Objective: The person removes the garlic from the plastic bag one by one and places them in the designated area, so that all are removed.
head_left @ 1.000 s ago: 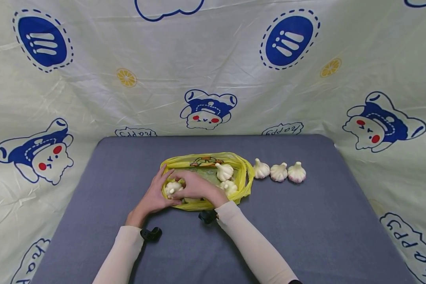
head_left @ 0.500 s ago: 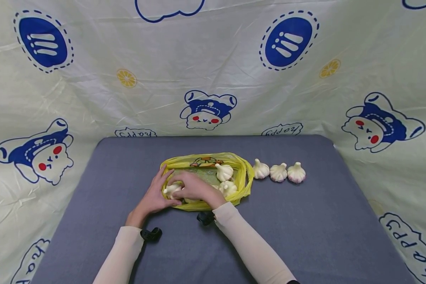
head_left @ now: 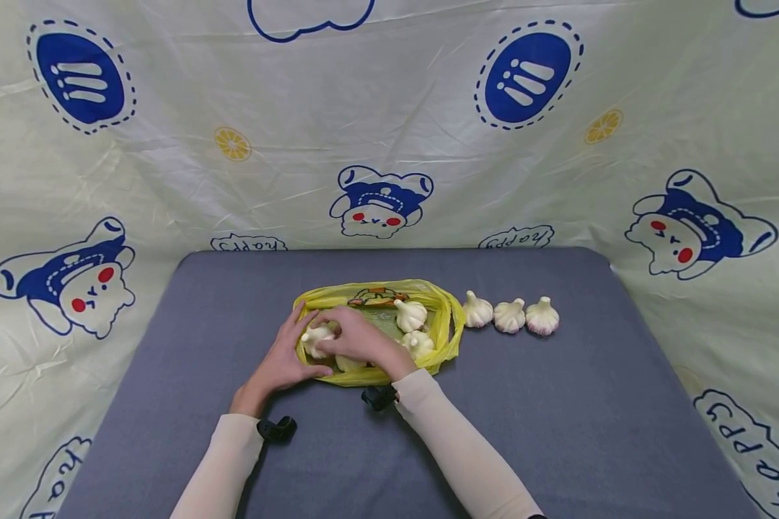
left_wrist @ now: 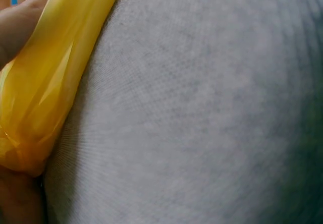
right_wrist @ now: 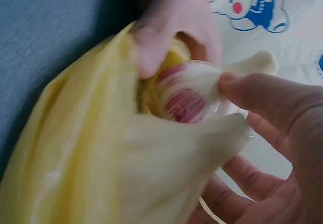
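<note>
A yellow plastic bag (head_left: pixel 443 297), its mouth spread wide, lies on the table with several garlic bulbs inside. My left hand (head_left: pixel 284 358) grips the bag's left end, thumb at the front rim and fingers at the back. Inside that end, my right hand (head_left: pixel 363 339) pinches a garlic bulb (head_left: pixel 316 339). The right wrist view shows the thumb on this purple-streaked garlic bulb (right_wrist: pixel 194 90), while another bulb (right_wrist: pixel 174 158) sits closer to the camera. At the bag's right end rest two more garlic bulbs, one behind (head_left: pixel 411 315) and one in front (head_left: pixel 418 344).
Right of the bag, three garlic bulbs stand in a row: the nearest bulb (head_left: pixel 477 310), a middle bulb (head_left: pixel 509 316) and an outer bulb (head_left: pixel 542 316). They rest on a grey cloth-covered table (head_left: pixel 558 404). Behind it hangs a printed curtain (head_left: pixel 389 108).
My right hand has shifted slightly within the bag's left end, and the garlic bulb in its fingers has tilted and moved a little. My left hand and the bag stay put.
</note>
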A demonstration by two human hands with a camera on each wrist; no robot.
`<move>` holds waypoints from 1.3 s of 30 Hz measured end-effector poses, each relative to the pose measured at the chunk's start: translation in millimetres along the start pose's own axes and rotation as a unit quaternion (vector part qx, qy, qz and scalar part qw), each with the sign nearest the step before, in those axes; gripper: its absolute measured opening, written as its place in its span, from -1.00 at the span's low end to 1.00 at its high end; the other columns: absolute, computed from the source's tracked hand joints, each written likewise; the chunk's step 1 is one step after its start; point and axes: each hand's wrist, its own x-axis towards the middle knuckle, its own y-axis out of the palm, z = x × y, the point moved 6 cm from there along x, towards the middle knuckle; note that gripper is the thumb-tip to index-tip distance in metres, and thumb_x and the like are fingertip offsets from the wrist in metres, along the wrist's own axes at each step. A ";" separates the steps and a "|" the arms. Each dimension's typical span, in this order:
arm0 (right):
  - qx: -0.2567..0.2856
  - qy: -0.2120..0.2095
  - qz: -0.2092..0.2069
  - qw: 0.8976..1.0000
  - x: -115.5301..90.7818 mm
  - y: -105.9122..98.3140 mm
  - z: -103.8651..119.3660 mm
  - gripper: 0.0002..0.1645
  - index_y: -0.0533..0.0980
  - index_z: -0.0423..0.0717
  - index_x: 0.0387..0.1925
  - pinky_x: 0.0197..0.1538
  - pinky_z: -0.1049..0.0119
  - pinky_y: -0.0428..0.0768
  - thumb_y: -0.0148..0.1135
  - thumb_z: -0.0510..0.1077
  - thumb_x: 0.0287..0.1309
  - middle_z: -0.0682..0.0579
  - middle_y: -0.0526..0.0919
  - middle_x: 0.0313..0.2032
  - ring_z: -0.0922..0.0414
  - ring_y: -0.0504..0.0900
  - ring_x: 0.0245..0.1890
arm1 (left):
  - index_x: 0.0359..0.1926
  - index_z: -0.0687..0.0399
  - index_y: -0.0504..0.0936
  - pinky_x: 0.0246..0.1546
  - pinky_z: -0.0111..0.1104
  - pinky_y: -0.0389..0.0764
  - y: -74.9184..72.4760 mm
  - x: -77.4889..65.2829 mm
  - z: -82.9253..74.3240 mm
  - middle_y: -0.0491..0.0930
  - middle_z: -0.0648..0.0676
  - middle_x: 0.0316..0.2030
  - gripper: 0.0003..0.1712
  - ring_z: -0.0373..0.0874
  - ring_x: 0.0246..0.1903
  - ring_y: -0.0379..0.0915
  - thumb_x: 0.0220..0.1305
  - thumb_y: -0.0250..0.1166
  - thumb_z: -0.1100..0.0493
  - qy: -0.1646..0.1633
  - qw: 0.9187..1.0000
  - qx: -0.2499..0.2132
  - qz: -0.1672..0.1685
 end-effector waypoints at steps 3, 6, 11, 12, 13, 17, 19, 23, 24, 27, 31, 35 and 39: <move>0.001 0.000 -0.021 1.000 -3.3 -6.8 2.5 -0.61 0.64 -0.05 0.13 -0.04 0.33 0.62 0.39 -0.11 0.29 0.01 0.70 0.10 0.16 0.63 -0.12 | 0.57 0.03 0.25 0.42 0.42 0.04 0.9 -0.7 -0.1 -0.18 0.19 0.66 0.25 0.35 0.59 -0.27 -0.10 0.71 -0.06 -0.006 1.000 -0.003 0.003; -0.008 0.000 -0.034 0.999 -9.0 -15.2 7.2 -0.61 0.64 -0.04 0.15 -0.01 0.30 0.63 0.37 -0.09 0.32 0.00 0.68 0.13 0.12 0.63 -0.07 | 0.54 0.05 0.31 0.44 0.39 0.04 1.0 -0.8 0.0 -0.15 0.17 0.66 0.21 0.33 0.59 -0.26 -0.11 0.71 -0.06 -0.010 1.000 -0.004 0.003; 0.025 0.012 -0.056 0.998 -21.1 -30.3 12.2 -0.60 0.62 -0.06 0.16 0.07 0.16 0.69 0.37 -0.06 0.33 -0.05 0.61 0.19 0.04 0.67 0.01 | 0.53 0.20 0.29 0.46 0.34 0.05 -1.0 0.6 2.2 -0.10 0.17 0.65 0.23 0.33 0.59 -0.21 -0.10 0.70 -0.07 -0.011 1.000 -0.002 -0.003; 0.033 0.013 -0.062 0.997 -23.2 -33.1 12.3 -0.59 0.62 -0.06 0.16 0.09 0.12 0.69 0.38 -0.07 0.33 -0.06 0.61 0.20 0.02 0.67 0.03 | 0.53 0.22 0.28 0.47 0.32 0.05 -1.7 1.0 2.8 -0.10 0.17 0.64 0.23 0.32 0.59 -0.20 -0.10 0.70 -0.07 -0.012 1.000 -0.004 -0.004; 0.041 0.014 -0.069 0.997 -25.1 -36.1 11.9 -0.59 0.62 -0.07 0.16 0.12 0.08 0.69 0.38 -0.07 0.32 -0.06 0.61 0.20 0.01 0.66 0.06 | 0.53 0.22 0.28 0.48 0.31 0.05 -2.4 1.4 3.5 -0.10 0.17 0.64 0.23 0.31 0.59 -0.20 -0.09 0.70 -0.07 -0.014 1.000 -0.005 -0.005; 0.058 0.015 -0.096 0.994 -32.0 -46.5 7.8 -0.59 0.62 -0.03 0.16 0.18 0.02 0.66 0.38 -0.05 0.32 -0.03 0.62 0.19 0.00 0.64 0.11 | 0.50 0.18 0.36 0.49 0.29 0.03 -4.7 2.4 4.6 -0.12 0.17 0.65 0.12 0.30 0.60 -0.22 -0.05 0.68 -0.03 -0.028 0.999 -0.024 -0.008; 0.066 0.019 -0.109 0.992 -35.5 -51.3 4.0 -0.59 0.63 -0.01 0.16 0.18 -0.01 0.66 0.38 -0.04 0.32 -0.02 0.63 0.19 0.00 0.64 0.10 | 0.46 0.16 0.43 0.50 0.29 0.01 -5.2 2.7 4.6 -0.13 0.17 0.65 0.03 0.29 0.61 -0.24 -0.01 0.67 0.00 -0.035 0.999 -0.033 -0.010; 0.077 0.036 -0.130 0.988 -44.2 -61.4 -3.2 -0.59 0.63 0.05 0.17 0.16 0.01 0.67 0.38 0.00 0.33 0.01 0.62 0.22 0.01 0.67 0.07 | 0.40 0.16 0.50 0.51 0.29 -0.02 -5.2 3.2 4.1 -0.15 0.17 0.65 -0.08 0.29 0.61 -0.27 0.03 0.65 0.04 -0.040 0.998 -0.048 -0.017; 0.081 0.041 -0.135 0.987 -46.6 -64.0 -5.2 -0.59 0.63 0.07 0.17 0.16 0.02 0.67 0.38 0.01 0.33 0.01 0.62 0.22 0.01 0.67 0.07 | 0.40 0.16 0.51 0.51 0.28 -0.02 -5.0 3.5 4.2 -0.15 0.16 0.66 -0.09 0.28 0.61 -0.27 0.03 0.65 0.04 -0.040 0.998 -0.049 -0.018; 0.095 0.052 -0.150 0.983 -54.8 -72.5 -10.0 -0.59 0.62 0.08 0.18 0.16 0.03 0.66 0.38 0.01 0.33 0.00 0.60 0.23 -0.01 0.67 0.09 | 0.42 0.16 0.47 0.52 0.27 -0.04 -5.0 4.1 4.8 -0.16 0.16 0.66 -0.05 0.28 0.62 -0.28 0.02 0.66 0.05 -0.036 0.998 -0.056 -0.023; 0.117 0.064 -0.172 0.976 -66.8 -84.9 -18.2 -0.57 0.61 0.07 0.19 0.16 0.01 0.67 0.38 -0.01 0.33 -0.03 0.58 0.24 -0.06 0.66 0.14 | 0.45 0.14 0.44 0.52 0.28 -0.06 -4.7 4.2 6.6 -0.18 0.13 0.67 0.00 0.27 0.62 -0.29 -0.01 0.67 0.05 -0.034 0.997 -0.062 -0.024; 0.124 0.078 -0.201 0.969 -80.5 -98.0 -27.2 -0.57 0.60 0.11 0.20 0.13 -0.03 0.67 0.37 0.02 0.33 -0.01 0.54 0.27 -0.08 0.65 0.14 | 0.47 0.09 0.42 0.50 0.29 -0.03 -3.8 3.4 7.0 -0.21 0.11 0.67 0.04 0.27 0.62 -0.30 -0.02 0.67 0.02 -0.034 0.998 -0.054 -0.017; 0.127 0.078 -0.226 0.963 -92.5 -108.9 -35.1 -0.57 0.60 0.09 0.20 0.17 -0.06 0.65 0.38 0.01 0.33 -0.04 0.53 0.28 -0.10 0.65 0.14 | 0.49 0.07 0.40 0.50 0.30 -0.02 -2.7 2.8 7.1 -0.23 0.09 0.67 0.06 0.26 0.62 -0.30 -0.03 0.67 0.00 -0.035 0.998 -0.048 -0.011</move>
